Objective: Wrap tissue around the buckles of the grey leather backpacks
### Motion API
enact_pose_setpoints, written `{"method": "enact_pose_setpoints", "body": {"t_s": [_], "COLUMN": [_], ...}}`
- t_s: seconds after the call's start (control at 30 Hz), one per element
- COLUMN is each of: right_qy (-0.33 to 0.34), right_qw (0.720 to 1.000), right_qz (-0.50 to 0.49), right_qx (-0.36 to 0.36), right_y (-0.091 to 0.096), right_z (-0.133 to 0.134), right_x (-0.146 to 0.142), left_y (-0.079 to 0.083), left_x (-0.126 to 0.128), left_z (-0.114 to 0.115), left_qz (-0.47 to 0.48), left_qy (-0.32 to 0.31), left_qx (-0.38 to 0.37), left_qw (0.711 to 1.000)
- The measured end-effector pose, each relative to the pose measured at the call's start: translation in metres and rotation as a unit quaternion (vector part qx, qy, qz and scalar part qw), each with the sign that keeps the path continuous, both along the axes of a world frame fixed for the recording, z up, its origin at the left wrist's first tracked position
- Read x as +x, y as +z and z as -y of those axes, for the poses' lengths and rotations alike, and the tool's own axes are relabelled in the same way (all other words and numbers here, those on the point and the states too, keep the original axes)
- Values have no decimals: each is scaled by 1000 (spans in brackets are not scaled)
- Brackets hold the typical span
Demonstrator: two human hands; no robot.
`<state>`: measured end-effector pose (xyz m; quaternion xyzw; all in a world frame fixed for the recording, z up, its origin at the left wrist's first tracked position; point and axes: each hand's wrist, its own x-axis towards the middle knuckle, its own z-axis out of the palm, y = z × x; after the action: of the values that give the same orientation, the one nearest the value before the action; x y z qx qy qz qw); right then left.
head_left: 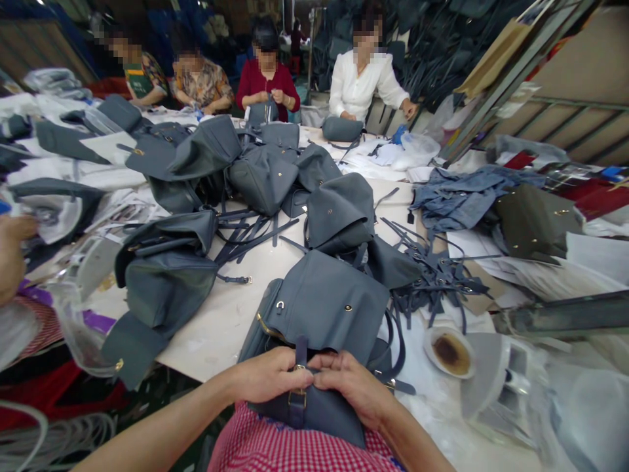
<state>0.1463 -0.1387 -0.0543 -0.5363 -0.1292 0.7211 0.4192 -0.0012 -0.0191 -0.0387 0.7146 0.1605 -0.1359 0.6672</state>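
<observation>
A slate-grey leather backpack [314, 308] lies at the table's near edge with its flap up, and its lower part rests against my lap. Its narrow strap [301, 351] runs down to a gold buckle [297, 396]. My left hand [268, 375] grips the strap just above the buckle. My right hand [346, 387] presses in from the other side, its fingertips meeting the strap and the flap's edge. Part of the strap is hidden under my fingers.
The white work table [206, 328] holds several grey backpacks, loose strap bundles [432, 282], denim-blue fabric [462, 196] and a stained saucer [449, 352]. Another person's hand [12, 252] shows at left. Several co-workers sit across the table, one handling a bag [263, 113].
</observation>
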Motion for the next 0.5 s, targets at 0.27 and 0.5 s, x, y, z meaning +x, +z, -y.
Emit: {"method": "enact_pose_setpoints", "body": {"t_s": [0.27, 0.5], "right_qy": [-2, 45], "right_qw": [1000, 995], "right_qz": [-4, 87], "right_qx": [1, 36], "right_y": [4, 7], "right_z": [-1, -4], "right_x": [-3, -7], "left_y": [0, -1], "left_x": [-6, -11], "left_z": [-8, -9], "left_qz": [24, 37], "left_qy": [-33, -31], "left_qx": [13, 14], "left_qw": [999, 999]}}
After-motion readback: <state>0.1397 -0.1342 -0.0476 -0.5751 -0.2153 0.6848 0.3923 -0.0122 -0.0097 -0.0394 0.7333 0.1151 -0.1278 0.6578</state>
